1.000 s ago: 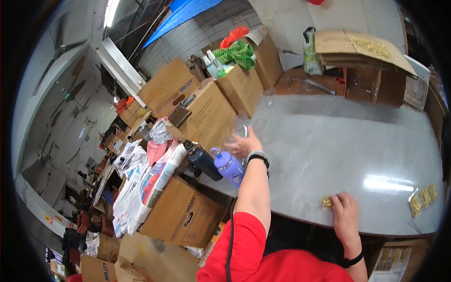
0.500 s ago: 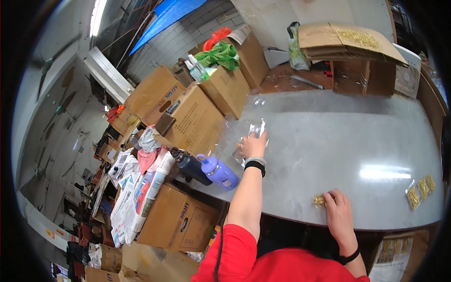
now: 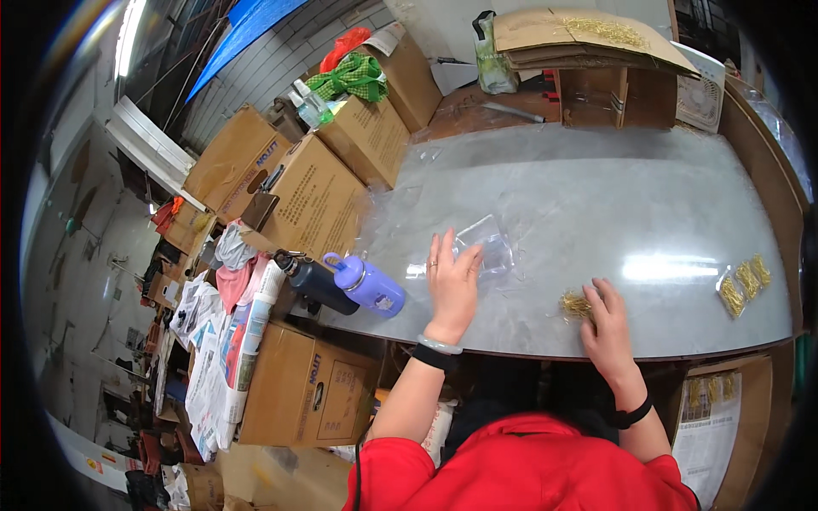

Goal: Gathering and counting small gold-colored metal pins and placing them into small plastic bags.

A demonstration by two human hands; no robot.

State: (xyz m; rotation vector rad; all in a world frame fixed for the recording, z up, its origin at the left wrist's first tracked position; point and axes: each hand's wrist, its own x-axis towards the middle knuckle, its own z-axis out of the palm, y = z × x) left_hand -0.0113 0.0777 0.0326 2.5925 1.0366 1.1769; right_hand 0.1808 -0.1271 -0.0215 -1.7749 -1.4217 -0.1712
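My left hand (image 3: 452, 285) is over the table's near middle, palm down with its fingers spread. Its thumb lies by the edge of a clear plastic bag (image 3: 494, 255), which is flat on the grey tabletop (image 3: 554, 204). Farther right, my right hand (image 3: 607, 328) rests near the front edge, fingers apart and slightly bent. Its fingertips touch the right side of a small heap of thin gold-coloured pieces (image 3: 574, 304); the kind is too fine to tell. Clear packets of similar gold pieces (image 3: 744, 287) lie at the table's right end.
A purple bottle (image 3: 366, 285) and a dark bottle (image 3: 317, 283) stand left of my left hand. Cardboard boxes (image 3: 311, 196) line the left side. At the back, flattened cardboard (image 3: 528, 38) bears loose gold pieces, beside a white fan (image 3: 700, 98).
My left hand has drawn back toward me from the plastic bags at the left, and a clear bag now lies beside it. My right hand stays by the gold heap. The view has shifted.
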